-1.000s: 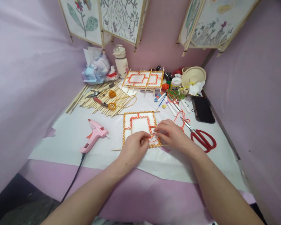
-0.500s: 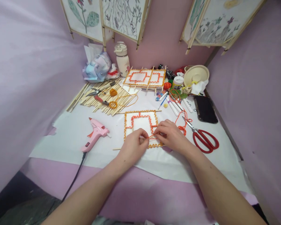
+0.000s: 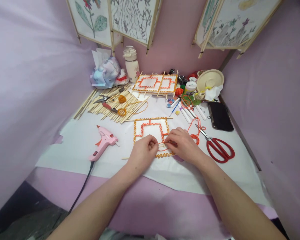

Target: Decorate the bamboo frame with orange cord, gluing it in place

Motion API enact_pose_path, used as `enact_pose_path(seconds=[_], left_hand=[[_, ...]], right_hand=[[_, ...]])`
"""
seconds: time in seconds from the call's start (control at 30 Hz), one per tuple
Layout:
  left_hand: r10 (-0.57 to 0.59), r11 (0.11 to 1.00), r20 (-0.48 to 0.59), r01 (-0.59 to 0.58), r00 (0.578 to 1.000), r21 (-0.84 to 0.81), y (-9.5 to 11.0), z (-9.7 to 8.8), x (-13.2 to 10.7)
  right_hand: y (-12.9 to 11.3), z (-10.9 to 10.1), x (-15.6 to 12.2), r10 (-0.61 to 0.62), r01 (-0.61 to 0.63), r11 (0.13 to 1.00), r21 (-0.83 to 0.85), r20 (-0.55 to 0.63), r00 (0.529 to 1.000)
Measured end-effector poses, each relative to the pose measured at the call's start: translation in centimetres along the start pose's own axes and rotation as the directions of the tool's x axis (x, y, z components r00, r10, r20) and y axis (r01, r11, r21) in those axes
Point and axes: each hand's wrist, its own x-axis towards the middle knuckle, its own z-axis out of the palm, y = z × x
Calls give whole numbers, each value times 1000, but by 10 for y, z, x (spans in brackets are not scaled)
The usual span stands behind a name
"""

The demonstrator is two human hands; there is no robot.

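A small square panel [image 3: 150, 130] of white paper on thin sticks lies flat on the white sheet, edged with yellow-orange yarn and an inner red yarn outline. My left hand [image 3: 143, 154] and my right hand [image 3: 182, 144] rest on its near right corner. Both pinch a thin red yarn [image 3: 162, 145] stretched between their fingertips, close to the panel's surface. The yarn's loose tail [image 3: 195, 130] runs off to the right toward the scissors.
A pink glue gun [image 3: 103, 142] with a black cord lies left of the panel. Red scissors [image 3: 218, 146] lie to the right, a black phone [image 3: 219, 116] beyond them. Bamboo sticks [image 3: 110, 104], pliers, markers [image 3: 187, 111], a finished double panel [image 3: 155, 83], a bottle and a bowl crowd the back.
My hands have drawn closer together over the panel's near right corner, shortening the stretch of red yarn between them. The view has shifted slightly.
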Motion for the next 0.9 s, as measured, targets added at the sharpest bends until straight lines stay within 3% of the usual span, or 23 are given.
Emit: enact_pose_path(seconds=[0.13,0.23,0.6,0.77,0.9], left_hand=[[185,958,-112,-154,976,244,-2,2,-2],[276,933,-135,-231,952,278,-4,5,-1],[204,957,-9,-197,979,211,-9,10,8],[240,932,-30,-221,970,287,-8,6,6],[266,907,35,-263,963,328,-9,3,3]], right_hand=[[1,1,0,0,0,1000,-10,4,1000],[1,-1,-1,5,-5,1000,-12,9,1000],[-4,-12,-1,37,-38,998,41,20,999],[-5,-7,-1,43,-45,997,58,25,999],[-6,-6,0,47,-49,998,48,42,998]])
